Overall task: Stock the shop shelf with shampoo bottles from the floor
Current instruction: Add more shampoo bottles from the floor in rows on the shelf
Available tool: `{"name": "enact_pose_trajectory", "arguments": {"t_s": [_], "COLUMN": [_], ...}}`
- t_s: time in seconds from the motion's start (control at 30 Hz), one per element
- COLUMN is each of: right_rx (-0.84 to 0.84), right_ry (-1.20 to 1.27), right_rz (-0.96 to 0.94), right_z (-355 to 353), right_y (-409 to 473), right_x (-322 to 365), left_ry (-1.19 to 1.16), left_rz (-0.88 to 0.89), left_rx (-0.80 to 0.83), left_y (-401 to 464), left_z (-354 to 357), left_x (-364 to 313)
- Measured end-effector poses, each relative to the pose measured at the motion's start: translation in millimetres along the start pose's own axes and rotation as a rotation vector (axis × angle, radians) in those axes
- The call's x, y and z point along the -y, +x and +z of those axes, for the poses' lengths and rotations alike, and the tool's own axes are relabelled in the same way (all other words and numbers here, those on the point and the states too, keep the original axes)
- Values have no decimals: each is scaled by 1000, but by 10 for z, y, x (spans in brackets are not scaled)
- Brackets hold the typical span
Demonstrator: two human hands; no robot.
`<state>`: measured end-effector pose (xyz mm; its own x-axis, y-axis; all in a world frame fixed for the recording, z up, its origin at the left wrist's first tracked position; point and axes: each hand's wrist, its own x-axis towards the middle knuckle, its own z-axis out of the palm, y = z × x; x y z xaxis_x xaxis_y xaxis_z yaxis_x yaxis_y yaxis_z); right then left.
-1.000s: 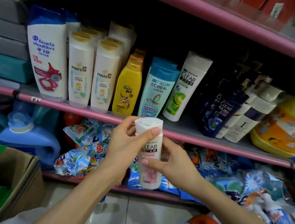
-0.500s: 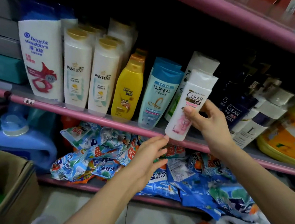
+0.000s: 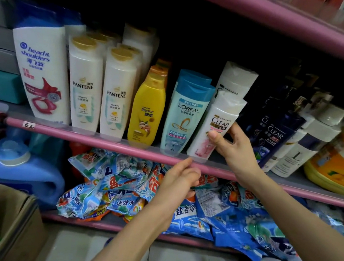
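Observation:
A small white and pink Clear shampoo bottle (image 3: 215, 122) stands on the pink-edged shelf (image 3: 79, 137), right of the blue L'Oreal bottle (image 3: 185, 114) and in front of a taller white Clear bottle (image 3: 236, 78). My right hand (image 3: 233, 147) grips its lower right side, thumb on the front label. My left hand (image 3: 179, 180) hovers just below the shelf's front rail, fingers loosely curled, holding nothing.
Head & Shoulders (image 3: 42, 64), two Pantene (image 3: 100, 91) and a yellow Rejoice bottle (image 3: 147, 110) fill the shelf's left. Dark Clear bottles (image 3: 274, 134) and a yellow jug (image 3: 340, 159) stand right. Detergent bags (image 3: 120, 189) lie below. A cardboard box (image 3: 14, 226) sits bottom left.
My right hand carried the small Clear bottle from in front of me up onto the shelf and set it down beside the L'Oreal. My left hand let go and stayed below the rail.

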<state>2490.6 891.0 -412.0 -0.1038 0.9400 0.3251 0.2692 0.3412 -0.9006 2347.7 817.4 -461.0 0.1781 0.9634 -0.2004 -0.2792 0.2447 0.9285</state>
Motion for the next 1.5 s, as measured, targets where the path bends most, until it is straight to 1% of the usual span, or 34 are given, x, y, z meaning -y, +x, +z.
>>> {"name": "enact_pose_trajectory", "arguments": {"t_s": [0.13,0.3,0.4,0.5,0.57,0.67,0.7,0.77,0.87,0.97,1.13,1.23,1.33,1.5], "right_rx": [48,43,62,109,54,-152,-179,-134,-49,-45,9,43,78,40], "right_ry": [-18,-28,-34,-30,-34,-40,-78,-142,-155,-141,-112,-115,-129,-102], "right_rz": [9,5,28,98,138,164,171,188,214,238,239,266,244,225], "right_z": [-43,-49,-68,-146,-220,-283,-289,-279,-243,-226,-229,-216,-137,-64], "right_y": [35,31,19,-38,-98,-99,-62,49,256,406,474,488,510,517], "right_x": [5,-1,17,-27,-105,-213,-234,-260,-334,-456,-588,-571,-539,-553], "left_ry": [80,186,190,178,160,172,176,188,212,254,293,290,289,315], "left_rz": [41,113,105,95,108,152,166,177,161,147,176,176,181,175], "left_rx": [-43,-128,-142,-159,-176,-190,-184,-157,-93,-38,-21,-5,3,17], "left_y": [-3,6,0,-17,-28,-28,-28,-24,-11,8,47,77,108,150], "left_z": [16,56,80,98,109,130,142,170,194,196,153,143,144,124], "left_x": [31,38,49,54,49,50,53,64,82,82,77,76,65,88]}}
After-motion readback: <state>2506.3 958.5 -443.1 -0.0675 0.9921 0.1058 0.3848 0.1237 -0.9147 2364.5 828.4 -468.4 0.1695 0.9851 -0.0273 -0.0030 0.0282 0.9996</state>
